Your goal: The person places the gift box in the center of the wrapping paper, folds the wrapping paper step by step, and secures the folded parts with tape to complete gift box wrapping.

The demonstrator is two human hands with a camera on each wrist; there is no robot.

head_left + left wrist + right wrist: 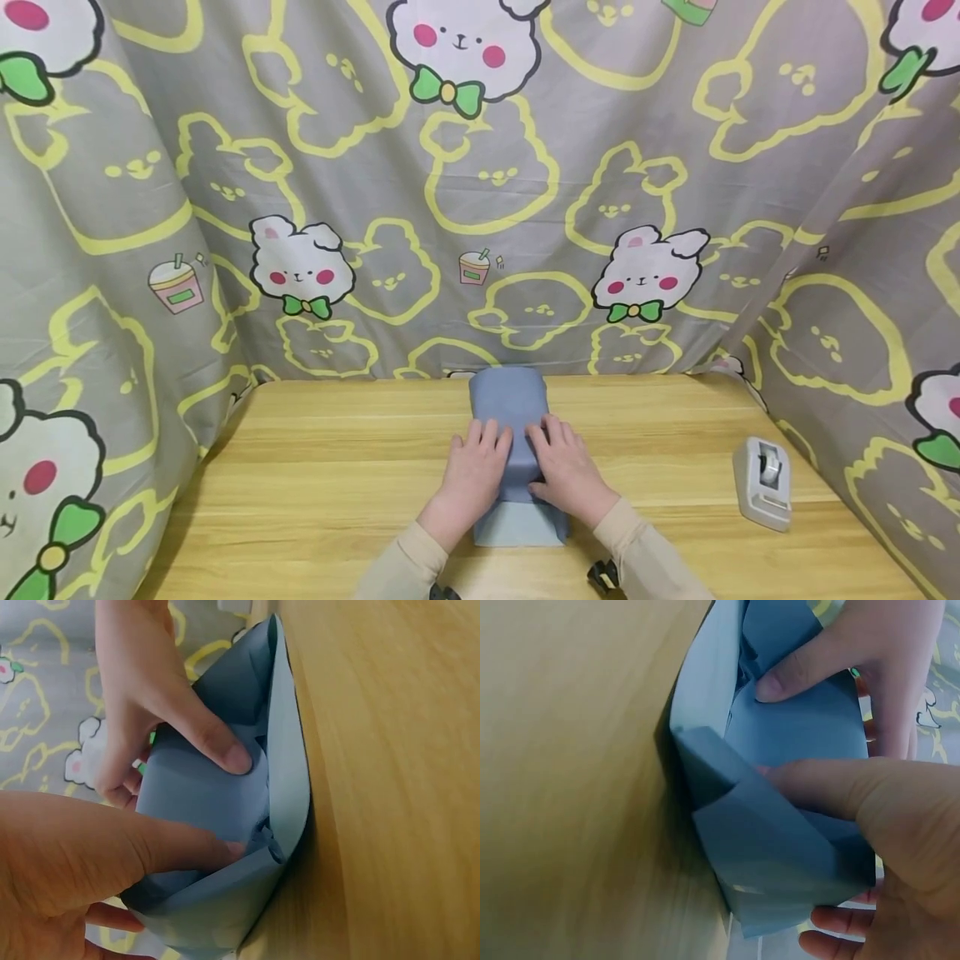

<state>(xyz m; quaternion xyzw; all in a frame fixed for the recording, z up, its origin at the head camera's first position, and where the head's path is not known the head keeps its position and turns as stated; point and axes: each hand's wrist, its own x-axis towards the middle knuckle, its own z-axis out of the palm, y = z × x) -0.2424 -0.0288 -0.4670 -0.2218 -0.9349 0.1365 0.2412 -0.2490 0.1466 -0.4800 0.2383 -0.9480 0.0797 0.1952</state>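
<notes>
A long blue paper-wrapped box [510,396] lies on the table, pointing away from me. At its near end a pale blue paper flap [521,525] spreads out over the wood. My left hand [474,462] grips the box's left near edge, fingers over the top; its thumb [187,847] presses into the open paper end. Opposite it, my right hand [568,471] holds the right near edge, with its thumb [825,784] against the folded-in paper. Creased side folds [765,840] stick out around the thumbs in the right wrist view.
A grey tape dispenser [765,483] with a roll in it stands at the table's right. The wooden table [337,450] is bordered at the back and sides by a grey curtain [390,192] with cartoon rabbits. The box's far end reaches close to the curtain.
</notes>
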